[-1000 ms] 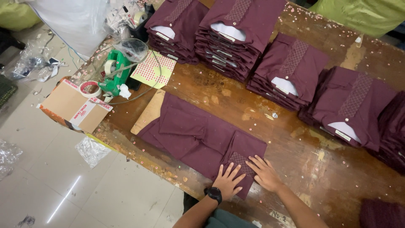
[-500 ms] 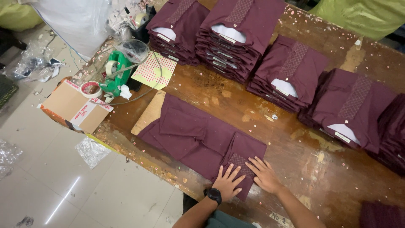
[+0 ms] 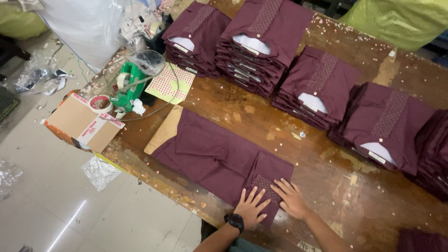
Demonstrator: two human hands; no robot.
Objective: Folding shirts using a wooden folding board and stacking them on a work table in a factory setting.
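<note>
Currently, both hands lie flat and open on a maroon shirt (image 3: 219, 158) spread across the near part of a worn wooden table (image 3: 326, 163). The left hand (image 3: 250, 206), with a black watch (image 3: 234, 221) at its wrist, presses palm-down with fingers spread on the near right end of the shirt. The right hand (image 3: 292, 198) lies just beside it, also palm-down with fingers extended, resting on the patterned panel at that same end. The two hands are close together but not touching; neither is closed on the fabric.

The shirt extends from the hands toward the far left, where its end overlaps a flat piece of cardboard (image 3: 164, 130). Small round dots are scattered over the table surface.

Along the far side of the table stand four stacks of folded maroon shirts (image 3: 261, 44), each top shirt showing a white collar insert and a patterned front strip. More maroon fabric lies at the right edge.

At the left end of the table stands a green tape dispenser (image 3: 128, 86), with a yellow sheet of red dots (image 3: 169, 84) just beside it. A brown cardboard box (image 3: 83, 122) sits at the left table edge with a roll of tape (image 3: 100, 103) on it. A clear plastic bag (image 3: 99, 171) lies on the tiled floor below.
</note>
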